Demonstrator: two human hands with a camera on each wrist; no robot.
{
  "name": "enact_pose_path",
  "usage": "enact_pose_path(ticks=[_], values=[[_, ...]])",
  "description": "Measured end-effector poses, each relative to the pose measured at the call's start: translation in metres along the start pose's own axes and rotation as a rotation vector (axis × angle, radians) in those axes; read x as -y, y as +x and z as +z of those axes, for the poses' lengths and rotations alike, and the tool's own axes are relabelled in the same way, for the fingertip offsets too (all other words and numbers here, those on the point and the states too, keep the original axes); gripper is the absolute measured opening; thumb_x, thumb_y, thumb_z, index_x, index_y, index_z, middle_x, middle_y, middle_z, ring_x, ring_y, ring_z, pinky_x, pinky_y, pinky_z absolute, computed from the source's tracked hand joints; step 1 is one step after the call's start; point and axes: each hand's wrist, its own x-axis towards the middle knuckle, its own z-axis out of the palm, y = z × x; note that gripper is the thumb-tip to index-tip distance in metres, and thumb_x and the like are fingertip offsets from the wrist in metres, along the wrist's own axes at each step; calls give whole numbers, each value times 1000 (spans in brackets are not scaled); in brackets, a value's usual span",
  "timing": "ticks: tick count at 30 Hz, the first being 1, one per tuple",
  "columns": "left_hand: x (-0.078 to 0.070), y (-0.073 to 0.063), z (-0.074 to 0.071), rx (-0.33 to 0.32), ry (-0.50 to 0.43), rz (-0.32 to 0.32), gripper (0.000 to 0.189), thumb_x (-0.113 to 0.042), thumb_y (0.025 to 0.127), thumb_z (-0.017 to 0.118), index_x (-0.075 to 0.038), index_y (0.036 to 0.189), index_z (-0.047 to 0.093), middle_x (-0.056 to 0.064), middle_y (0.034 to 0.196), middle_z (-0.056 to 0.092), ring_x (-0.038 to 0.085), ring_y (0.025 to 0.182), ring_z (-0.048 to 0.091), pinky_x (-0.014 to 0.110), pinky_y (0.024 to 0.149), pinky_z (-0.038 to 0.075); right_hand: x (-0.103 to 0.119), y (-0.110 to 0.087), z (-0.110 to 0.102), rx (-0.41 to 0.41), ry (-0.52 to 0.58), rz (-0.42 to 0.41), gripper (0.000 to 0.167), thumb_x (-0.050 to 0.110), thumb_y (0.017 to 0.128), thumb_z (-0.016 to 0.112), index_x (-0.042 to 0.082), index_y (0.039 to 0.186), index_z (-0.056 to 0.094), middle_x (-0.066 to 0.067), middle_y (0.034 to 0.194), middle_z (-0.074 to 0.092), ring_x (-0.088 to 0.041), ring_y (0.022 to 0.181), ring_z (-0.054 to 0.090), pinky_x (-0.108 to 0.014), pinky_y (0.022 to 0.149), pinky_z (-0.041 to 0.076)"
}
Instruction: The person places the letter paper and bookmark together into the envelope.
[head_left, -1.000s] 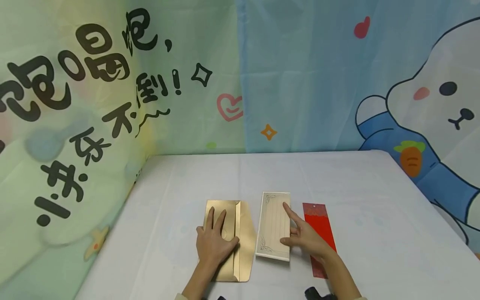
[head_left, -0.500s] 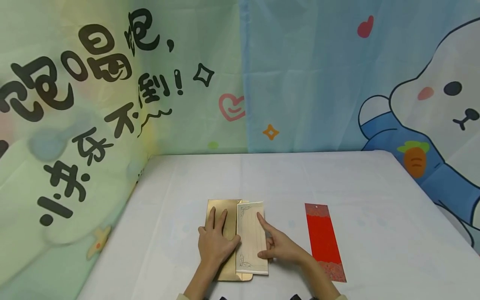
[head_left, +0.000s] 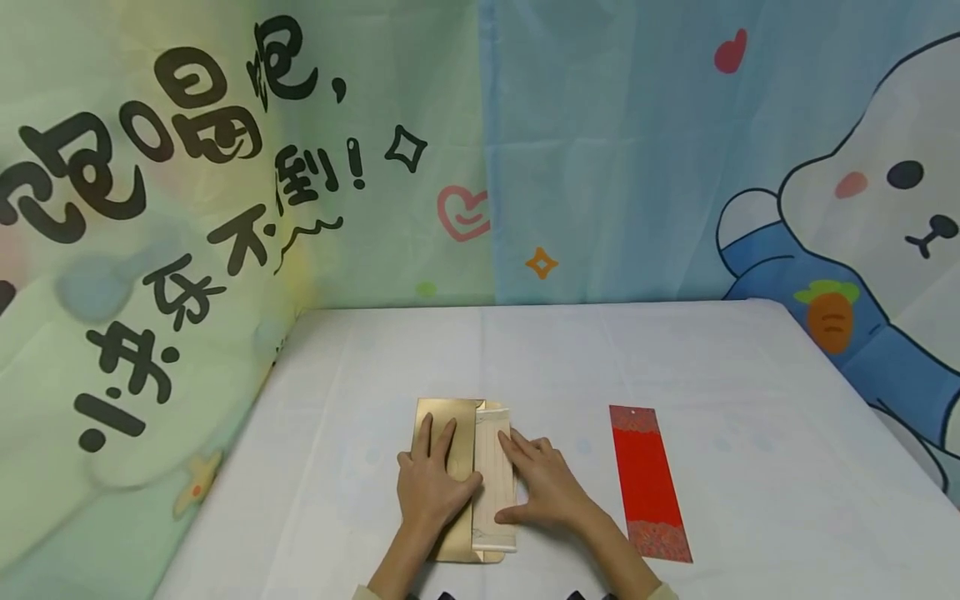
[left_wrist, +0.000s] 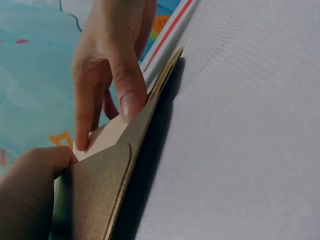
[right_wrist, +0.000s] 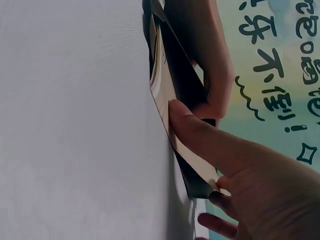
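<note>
Leftward since half a second ago, the cream card (head_left: 492, 479) has slid partway into the gold envelope (head_left: 462, 433). The left hand (head_left: 433, 492) lies spread on the envelope; the right hand (head_left: 547, 483) pinches the card's outer edge. Apart from them, toward the right edge of the white desk (head_left: 570, 358), lies a red slip (head_left: 648, 479). Behind the far edge hangs a printed backdrop (head_left: 600, 167).
</note>
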Motion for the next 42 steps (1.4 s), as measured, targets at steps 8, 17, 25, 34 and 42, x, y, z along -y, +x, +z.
enact_pose_path(ticks=[8,17,25,34,42], values=[[-1,0,1,6,32,16,81,-53,61,63,-26,136,48,7,146,31,32,76,44,29,50,37,5,1,9,19,-70,-41,104,72,64,60,9,143,34,-14,144,35,-38,131,27,-58,101,20],[-1,-1,1,-8,35,31,80,-51,59,64,-26,133,51,8,145,34,29,70,42,28,48,34,-13,-4,8,20,121,-35,86,40,67,70,3,138,41,-20,145,29,-37,134,21,-54,103,22],[-1,1,-1,-15,45,37,79,-52,59,65,-27,132,52,8,144,35,31,71,43,29,48,35,-10,-1,15,-23,38,-44,86,49,65,67,7,136,45,-24,143,30,-40,133,21,-53,105,17],[-1,0,-1,-10,73,53,79,-55,61,64,-26,133,51,8,144,35,30,70,43,27,47,33,0,6,22,-50,-33,-19,89,60,64,63,12,137,45,-23,141,31,-41,133,20,-59,103,12],[-1,-2,-2,17,80,47,80,-55,63,62,-27,136,48,8,146,31,29,70,42,26,47,33,4,11,27,-3,-90,30,91,65,64,61,18,140,42,-24,145,23,-39,136,11,-58,105,6]])
